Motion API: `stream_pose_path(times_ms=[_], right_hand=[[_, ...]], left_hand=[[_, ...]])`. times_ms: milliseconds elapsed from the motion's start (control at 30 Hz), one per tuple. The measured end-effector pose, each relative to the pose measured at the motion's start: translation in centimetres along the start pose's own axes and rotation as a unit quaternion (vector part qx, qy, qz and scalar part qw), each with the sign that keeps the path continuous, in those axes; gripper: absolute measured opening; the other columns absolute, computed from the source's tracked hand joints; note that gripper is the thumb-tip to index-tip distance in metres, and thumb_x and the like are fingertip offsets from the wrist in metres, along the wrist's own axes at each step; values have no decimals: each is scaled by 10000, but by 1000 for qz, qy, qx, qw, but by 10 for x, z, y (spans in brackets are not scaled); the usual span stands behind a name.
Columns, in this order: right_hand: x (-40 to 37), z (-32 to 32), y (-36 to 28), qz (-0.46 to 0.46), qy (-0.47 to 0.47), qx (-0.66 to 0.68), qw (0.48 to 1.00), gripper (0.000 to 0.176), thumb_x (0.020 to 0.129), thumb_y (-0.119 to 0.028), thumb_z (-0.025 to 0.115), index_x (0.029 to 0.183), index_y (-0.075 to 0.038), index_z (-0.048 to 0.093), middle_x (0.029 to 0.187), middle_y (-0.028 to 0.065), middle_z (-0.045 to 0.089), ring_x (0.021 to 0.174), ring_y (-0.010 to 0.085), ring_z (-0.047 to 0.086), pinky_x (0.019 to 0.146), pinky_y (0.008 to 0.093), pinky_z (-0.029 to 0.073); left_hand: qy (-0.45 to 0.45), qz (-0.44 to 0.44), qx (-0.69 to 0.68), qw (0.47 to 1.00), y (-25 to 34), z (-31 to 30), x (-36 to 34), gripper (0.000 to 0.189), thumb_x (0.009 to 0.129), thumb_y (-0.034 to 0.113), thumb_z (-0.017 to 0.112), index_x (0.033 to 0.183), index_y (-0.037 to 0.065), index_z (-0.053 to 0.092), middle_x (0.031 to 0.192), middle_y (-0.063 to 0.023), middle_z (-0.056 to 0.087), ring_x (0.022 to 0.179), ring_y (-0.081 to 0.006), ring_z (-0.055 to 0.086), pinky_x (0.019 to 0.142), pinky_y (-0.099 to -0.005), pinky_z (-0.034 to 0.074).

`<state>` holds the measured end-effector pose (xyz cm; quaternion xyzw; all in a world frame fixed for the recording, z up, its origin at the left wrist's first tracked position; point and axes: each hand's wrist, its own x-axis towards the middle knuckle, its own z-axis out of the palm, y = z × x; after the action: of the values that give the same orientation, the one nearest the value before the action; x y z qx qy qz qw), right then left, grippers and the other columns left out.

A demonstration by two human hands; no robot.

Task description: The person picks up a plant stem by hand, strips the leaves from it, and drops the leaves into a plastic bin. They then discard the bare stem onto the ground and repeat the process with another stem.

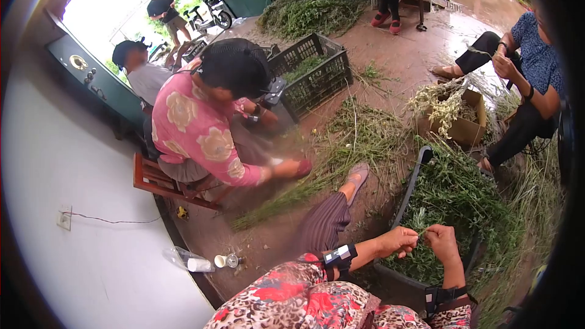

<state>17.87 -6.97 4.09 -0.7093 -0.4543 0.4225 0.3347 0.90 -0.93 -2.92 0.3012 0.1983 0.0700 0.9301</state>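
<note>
My left hand (398, 242) is closed in a pinch just above the near side of a dark crate. Close beside it, my right hand (443, 244) is also closed, its fingertips bent toward the left. A thin green sprig (421, 231) spans the small gap between the fingertips of both hands. Beneath them the dark plastic crate (404, 197) is heaped with leafy green plants (454, 192). The ends of the sprig are partly hidden by my fingers.
Loose stalks (359, 134) cover the floor ahead. A co-worker in a pink flowered shirt (192, 128) bends at the left. Another person sits right, beside a cardboard box (466, 123). Farther off are a black crate (317, 85) and a plant heap (311, 9).
</note>
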Motion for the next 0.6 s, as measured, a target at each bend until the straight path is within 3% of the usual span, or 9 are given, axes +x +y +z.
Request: stream_pose_path(times_ms=[167,267,300,400,433,533,567,600], right_hand=[[0,1,-4,-64,34,-67,995,108,763,-6,541,775,50,633,574,103,596,510,140,580,492,273,456],[6,-5,17,-31,135,-59,989,112,763,-10,539,752,50,632,559,103,582,487,144,555,488,281,445],[6,-8,8,27,164,10,986,124,767,-47,552,749,46,632,544,101,564,468,145,527,492,277,434],[9,-25,27,1,25,-124,992,189,791,-132,561,768,40,635,531,84,556,468,145,523,495,276,428],[9,-32,22,43,-72,-140,987,283,833,-227,541,828,39,638,652,90,617,594,169,593,534,284,471],[0,-17,3,110,-117,175,971,345,864,-280,516,941,41,615,858,107,638,782,201,620,617,327,520],[1,-14,6,113,-147,242,952,360,884,-274,507,1045,41,568,999,116,606,905,222,598,705,360,533],[0,-10,9,109,-150,282,941,354,886,-268,508,1055,39,563,1001,115,604,905,220,597,712,357,530]], left_hand=[[-23,12,-5,1000,-1,-2,1,172,880,225,568,822,64,543,715,11,539,602,-65,519,440,-210,408],[-44,18,9,999,3,4,-3,217,879,259,565,743,97,518,673,34,508,578,-50,500,421,-203,403],[-38,25,13,999,2,4,-2,216,885,258,557,745,99,514,682,33,509,580,-54,506,422,-206,406],[-42,29,-29,998,3,1,-1,210,891,270,549,772,100,516,700,30,516,582,-59,515,421,-207,407],[-40,24,-45,998,4,1,-1,206,893,265,548,787,91,519,702,25,520,587,-64,523,428,-211,410],[-37,12,-84,996,7,3,-4,200,897,261,545,826,74,526,713,14,533,604,-76,547,442,-221,422],[-37,8,-88,995,8,3,-4,201,898,267,544,835,76,527,720,14,538,611,-78,555,443,-225,426],[-38,4,-92,995,7,3,-3,202,898,272,543,845,79,528,726,15,543,619,-79,564,444,-229,430]])
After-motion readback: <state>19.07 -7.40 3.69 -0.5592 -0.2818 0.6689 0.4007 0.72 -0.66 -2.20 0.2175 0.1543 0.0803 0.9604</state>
